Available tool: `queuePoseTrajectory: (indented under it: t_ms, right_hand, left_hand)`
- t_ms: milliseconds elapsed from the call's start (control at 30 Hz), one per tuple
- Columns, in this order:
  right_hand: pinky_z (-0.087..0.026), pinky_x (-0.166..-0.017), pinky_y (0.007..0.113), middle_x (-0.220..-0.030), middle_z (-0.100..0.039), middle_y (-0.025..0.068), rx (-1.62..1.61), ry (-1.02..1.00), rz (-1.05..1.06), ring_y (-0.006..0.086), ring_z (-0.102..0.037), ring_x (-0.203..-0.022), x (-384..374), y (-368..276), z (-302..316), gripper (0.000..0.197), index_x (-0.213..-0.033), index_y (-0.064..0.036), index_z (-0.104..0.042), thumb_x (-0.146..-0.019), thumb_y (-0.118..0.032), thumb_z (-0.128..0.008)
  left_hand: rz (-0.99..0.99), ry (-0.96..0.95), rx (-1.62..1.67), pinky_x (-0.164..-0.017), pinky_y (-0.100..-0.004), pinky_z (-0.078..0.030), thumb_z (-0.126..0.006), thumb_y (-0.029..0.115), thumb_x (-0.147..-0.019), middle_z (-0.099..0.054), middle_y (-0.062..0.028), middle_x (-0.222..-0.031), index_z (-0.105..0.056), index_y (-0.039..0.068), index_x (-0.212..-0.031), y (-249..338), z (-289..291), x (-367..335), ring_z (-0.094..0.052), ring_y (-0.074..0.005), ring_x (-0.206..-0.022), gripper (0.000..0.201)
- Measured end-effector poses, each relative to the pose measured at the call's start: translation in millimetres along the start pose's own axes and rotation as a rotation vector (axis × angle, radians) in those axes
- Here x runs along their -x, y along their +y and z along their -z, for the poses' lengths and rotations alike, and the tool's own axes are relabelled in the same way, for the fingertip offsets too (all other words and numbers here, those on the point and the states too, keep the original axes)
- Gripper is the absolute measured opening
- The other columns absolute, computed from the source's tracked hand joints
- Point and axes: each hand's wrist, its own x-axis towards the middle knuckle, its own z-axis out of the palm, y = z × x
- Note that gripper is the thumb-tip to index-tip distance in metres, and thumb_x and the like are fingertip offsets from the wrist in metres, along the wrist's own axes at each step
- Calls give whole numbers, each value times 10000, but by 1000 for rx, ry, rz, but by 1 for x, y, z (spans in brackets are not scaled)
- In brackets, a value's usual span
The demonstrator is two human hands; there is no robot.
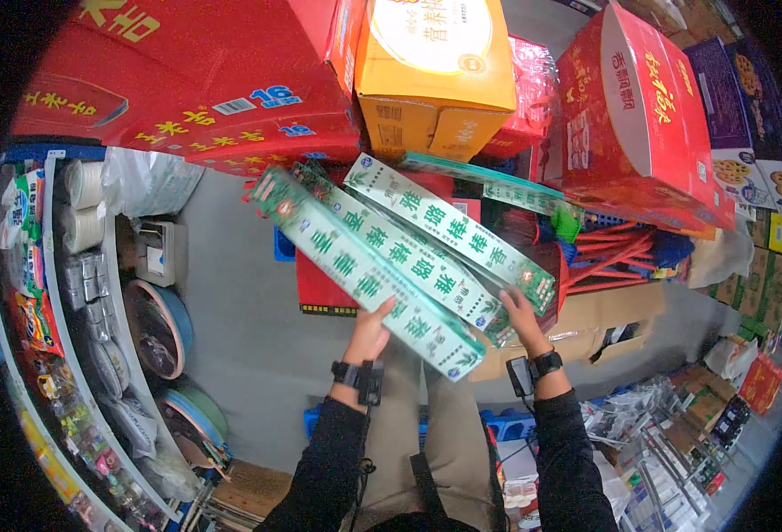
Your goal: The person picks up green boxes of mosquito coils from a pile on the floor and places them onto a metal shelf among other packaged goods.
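Observation:
Three long, narrow green-and-white cartons fan out in front of me, slanting from upper left to lower right. My left hand (371,335) is closed on the edge of the nearest carton (364,275), its thumb on the upper side and its other fingers hidden beneath. This carton partly covers the middle carton (408,253). At the right end of the middle one, my right hand (522,321) is closed on its edge, close against the far carton (448,226). Another similar carton (497,180) lies behind them, beside the stacked boxes. Both wrists wear black straps with small devices.
Large red boxes (205,80) stand at the upper left, beside an orange box (435,97). A red gift box (643,115) stands at the upper right, above red sticks (612,262). Packed shelves (89,355) line the left. Flattened cardboard (568,332) lies beyond my right hand.

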Motion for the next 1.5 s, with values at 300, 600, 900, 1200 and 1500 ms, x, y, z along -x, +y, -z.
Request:
queuePoseTrajectory:
  t_ms: [300,600,900,1200,1500]
  right_hand:
    - [-402,-802,300,-1069,-515,140,40,-246,-40,190,-492,-960,-13,-19,-11,595,-1147,21,-452,-749,-395,-603]
    - [-376,-867,333,-1088,-491,234,417,-425,161,300,-484,-1022,24,-38,-37,876,-1179,46,-383,-534,-430,-734]
    - [-415,-806,315,-1017,-533,221,288,-471,169,271,-539,-922,78,-21,-66,827,-1150,51,-412,-506,-349,-744]
    - [-392,-856,316,-1112,-488,213,113,-644,239,265,-498,-1011,102,-26,-64,854,-1205,27,-350,-527,-314,-743]
    - [-372,-881,341,-1153,-448,198,164,-730,-27,271,-455,-1047,64,-36,-67,814,-1206,22,-346,-619,-403,-716]
  left_hand:
    - [74,116,-34,-855,-342,-399,-585,50,-769,-512,-72,-1075,-453,14,-1100,-23,-17,-34,-497,-199,-981,358]
    - [171,-46,51,-985,-428,-254,-581,215,-791,-376,-87,-1255,-304,49,-1254,-27,17,-27,-346,-250,-1159,565]
    - [124,188,84,-956,-481,-283,-652,181,-693,-424,-102,-1213,-366,74,-1223,-25,59,16,-390,-312,-1103,612]
    - [13,179,258,-881,-475,-357,-622,104,-621,-476,-90,-1137,-405,67,-1184,12,66,72,-442,-310,-1036,604]
    - [-22,325,166,-926,-460,-316,-593,174,-691,-447,-109,-1181,-367,63,-1221,28,62,58,-422,-313,-1065,586]
